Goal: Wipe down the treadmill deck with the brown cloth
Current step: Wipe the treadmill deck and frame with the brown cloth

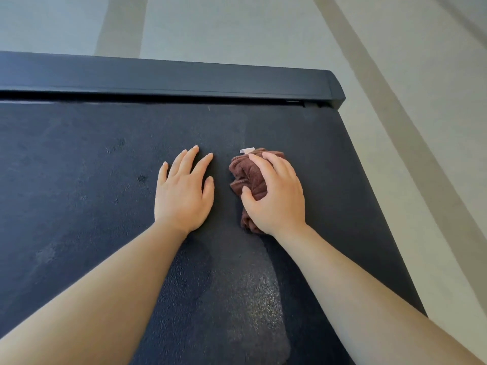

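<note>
Head view looks down on a black deck (79,154) that fills most of the picture. Its textured surface runs from the near edge up to a smooth black rail (158,75) across the far side. Both bare forearms (105,299) reach in from the bottom corners.

The left hand (181,193) lies palm down on the deck near the middle, its fingers (188,159) straight and slightly spread, holding nothing. Just beside it, to the right and not touching it, the right hand (276,196) sits on top of the brown cloth (247,177).

The cloth is bunched into a wrinkled wad and rests on the deck, right of centre. The right hand's fingers (259,165) curl over its top while the thumb (246,193) digs into its left side, so the hand grips the cloth and presses it down. A small white tag (247,150) sticks out of the cloth's far end, past the fingertips.

A paler, speckled streak (250,285) runs on the deck from under the cloth toward the near edge, between the two forearms. Left of the left hand the deck shows a few small dark marks (142,178) and dull smudges. Beyond the rail and off the deck's right edge lies a pale floor (237,27) crossed by darker bands.
</note>
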A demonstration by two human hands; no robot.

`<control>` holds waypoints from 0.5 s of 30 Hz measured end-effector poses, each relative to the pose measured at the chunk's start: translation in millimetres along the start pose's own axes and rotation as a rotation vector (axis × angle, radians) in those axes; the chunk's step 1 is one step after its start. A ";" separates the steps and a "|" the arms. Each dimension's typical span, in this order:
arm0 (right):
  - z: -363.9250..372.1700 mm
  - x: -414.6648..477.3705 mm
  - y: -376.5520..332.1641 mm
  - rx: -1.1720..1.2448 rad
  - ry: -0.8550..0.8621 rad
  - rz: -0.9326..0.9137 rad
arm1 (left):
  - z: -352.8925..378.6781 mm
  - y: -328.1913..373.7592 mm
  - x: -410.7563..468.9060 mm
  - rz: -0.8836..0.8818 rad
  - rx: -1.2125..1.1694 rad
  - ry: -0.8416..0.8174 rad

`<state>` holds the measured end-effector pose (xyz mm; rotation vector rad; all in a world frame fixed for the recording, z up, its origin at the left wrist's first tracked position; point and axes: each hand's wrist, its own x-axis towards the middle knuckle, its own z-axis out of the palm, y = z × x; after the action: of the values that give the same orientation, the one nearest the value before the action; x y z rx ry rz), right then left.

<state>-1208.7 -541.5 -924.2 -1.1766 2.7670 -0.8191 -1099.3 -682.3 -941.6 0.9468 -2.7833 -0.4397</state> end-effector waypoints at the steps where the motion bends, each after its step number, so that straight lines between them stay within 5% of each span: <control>1: 2.9 16.7 0.6 0.006 0.012 0.000 | 0.4 0.1 0.5 -0.003 0.005 0.001; 8: 25.4 133.7 -4.2 -0.001 0.007 0.005 | 4.2 -1.3 2.5 -0.010 0.016 0.012; 15: 20.0 106.1 -2.7 -0.007 -0.038 -0.018 | 1.2 -1.6 5.0 -0.025 -0.037 0.009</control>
<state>-1278.3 -624.0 -921.5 -1.2062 2.7355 -0.7805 -1102.5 -686.4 -943.0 0.9745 -2.7482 -0.4869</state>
